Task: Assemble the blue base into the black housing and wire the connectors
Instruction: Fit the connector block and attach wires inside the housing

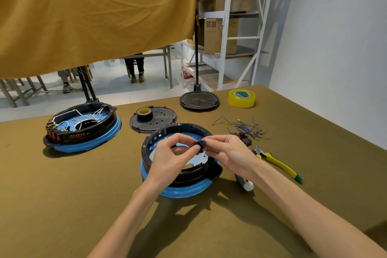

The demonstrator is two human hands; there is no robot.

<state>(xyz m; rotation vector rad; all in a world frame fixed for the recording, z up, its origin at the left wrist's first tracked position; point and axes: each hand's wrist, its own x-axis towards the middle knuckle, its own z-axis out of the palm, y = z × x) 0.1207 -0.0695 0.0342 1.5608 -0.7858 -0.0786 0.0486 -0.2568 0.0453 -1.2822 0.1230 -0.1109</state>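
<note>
At the centre of the frame, the left hand (170, 151) and right hand (228, 152) together pinch a small black part (201, 145) above the black housing (178, 172), which sits in its blue base (184, 191) on the table (62, 195). Right of it lie pliers (276, 160) and loose blue wires (245, 129). Farther back, at the left, stands a second wired housing (83, 128), with yellow tape (241, 98) at the upper right.

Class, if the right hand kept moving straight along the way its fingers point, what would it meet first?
Probably the left hand: the right hand points leftward, and both already pinch the small black part between them, though depth is unclear.
</note>
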